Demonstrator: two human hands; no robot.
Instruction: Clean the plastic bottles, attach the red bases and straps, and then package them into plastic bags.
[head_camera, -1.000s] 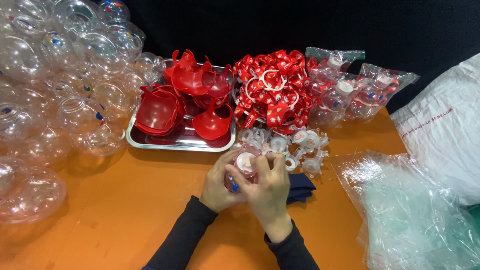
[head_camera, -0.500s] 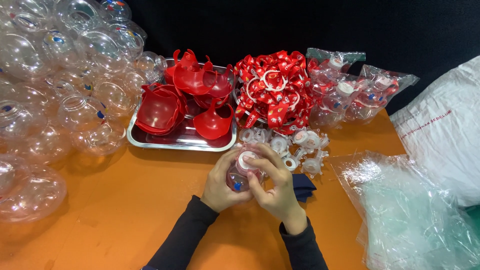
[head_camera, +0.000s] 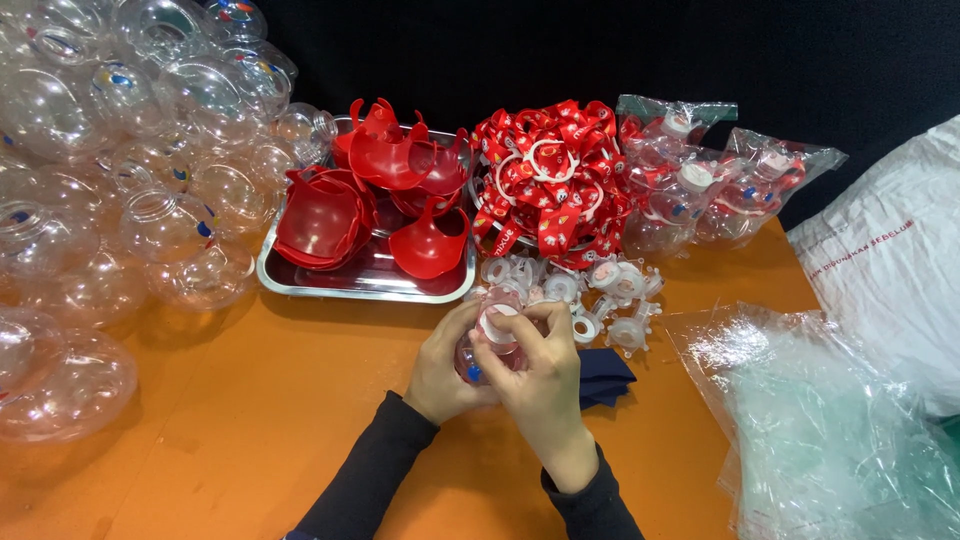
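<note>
i had both hands low over the orange table (head_camera: 250, 420), just in front of the steel tray (head_camera: 300, 285). my left hand (head_camera: 445, 365) cupped a small clear bottle (head_camera: 485, 345) from below and behind, fingers curled snug around its body; my right hand (head_camera: 545, 375) closed over the front, thumb and forefinger pinched at the white cap (head_camera: 497, 322) on top. the bottle sat between the two palms, lifted off the table.

i judged it light, thin-walled and hard, smooth enough to slip and easy to dent if squeezed, so the body wanted a gentle wrap and the cap a fingertip pinch at its rim.

red scoop-shaped plastic pieces (head_camera: 385, 195) filled the tray. behind it to the right lay a heap of red printed ribbons (head_camera: 550, 175), then clear bags (head_camera: 720, 180) of finished pieces with white caps. loose white caps (head_camera: 600, 295) lay just beyond my hands. clear round shells (head_camera: 120, 160) piled up at left. a white sack with red print (head_camera: 890, 260) and crumpled clear film (head_camera: 830, 430) lay at right.
</note>
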